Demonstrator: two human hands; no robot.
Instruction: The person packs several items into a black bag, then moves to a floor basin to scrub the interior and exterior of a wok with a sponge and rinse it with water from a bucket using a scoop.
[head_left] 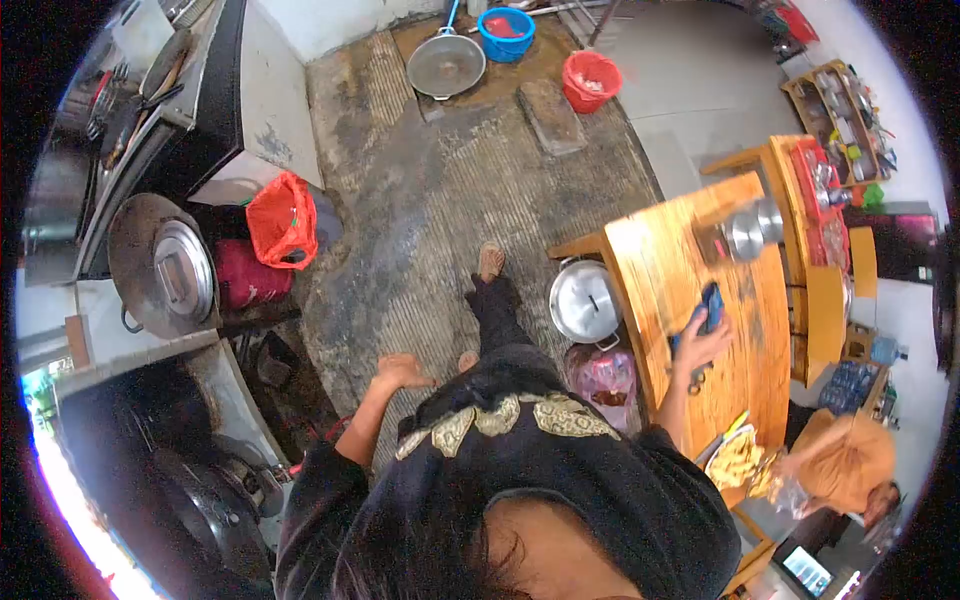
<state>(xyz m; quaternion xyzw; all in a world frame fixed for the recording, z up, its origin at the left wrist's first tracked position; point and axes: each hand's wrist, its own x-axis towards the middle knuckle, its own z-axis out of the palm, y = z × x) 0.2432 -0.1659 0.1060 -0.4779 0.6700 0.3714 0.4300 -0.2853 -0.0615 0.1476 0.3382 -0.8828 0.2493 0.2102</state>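
2 buckets point(506, 33) point(591, 80), 2 pot lids point(585, 300) point(182, 270), 1 wok point(446, 65).

Right hand point(703, 345) on the wooden table point(690, 250) at right, closed round a cloth point(708, 308); left hand point(400, 371) hanging free over the floor at centre; lidded pot point(585, 302) on the floor just left of the table; metal pots point(752, 232) farther along the tabletop; wok point(160, 265) at left; buckets point(590, 80) on the far floor.

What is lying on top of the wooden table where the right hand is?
On the wooden table: right hand holding a blue cloth, metal pots, a plate of food. The surface under the cloth is hidden.
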